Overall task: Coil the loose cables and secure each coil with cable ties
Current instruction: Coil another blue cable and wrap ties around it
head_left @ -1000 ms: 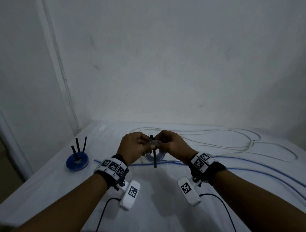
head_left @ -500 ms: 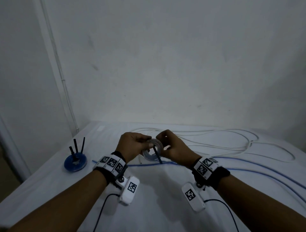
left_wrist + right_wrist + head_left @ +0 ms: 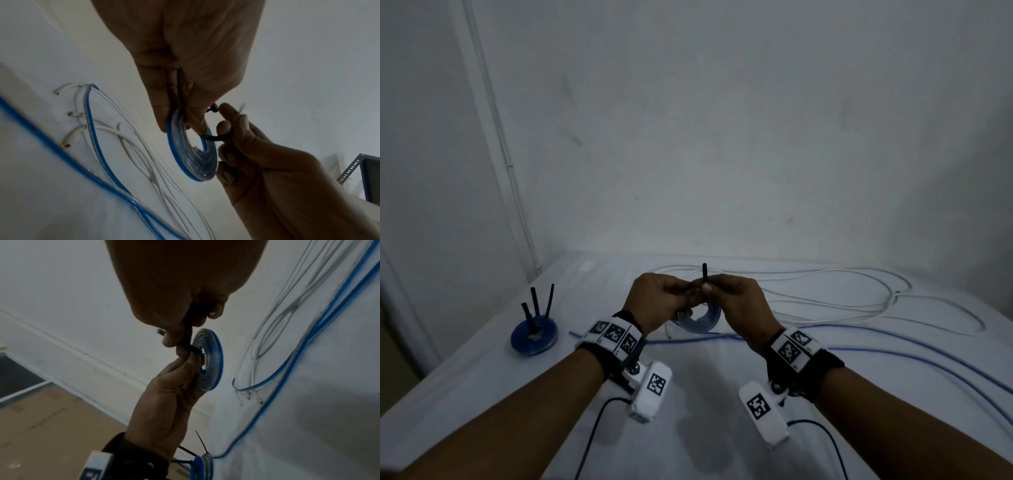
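Note:
A small coil of blue and clear cable (image 3: 703, 317) hangs in the air between my hands, above the white-covered table (image 3: 688, 411). My left hand (image 3: 686, 298) pinches the top of the coil (image 3: 191, 162) between thumb and fingers. A black cable tie (image 3: 704, 272) loops through the coil's hole, and its tail sticks up above my knuckles. My right hand (image 3: 710, 291) pinches the tie (image 3: 188, 346) close to the coil (image 3: 211, 363). In the left wrist view the tie's loop (image 3: 216, 138) curves round my right fingers (image 3: 224, 125).
A finished blue coil (image 3: 534, 334) with three black tie tails sticking up lies on the table's left side. Loose white cable (image 3: 825, 291) sprawls behind my hands, and loose blue cable (image 3: 893, 346) runs off to the right. Walls close the back and left.
The cable tie's tail pointed down across the coil before; it now points up above my hands. Both hands have turned and closed together over the coil's top.

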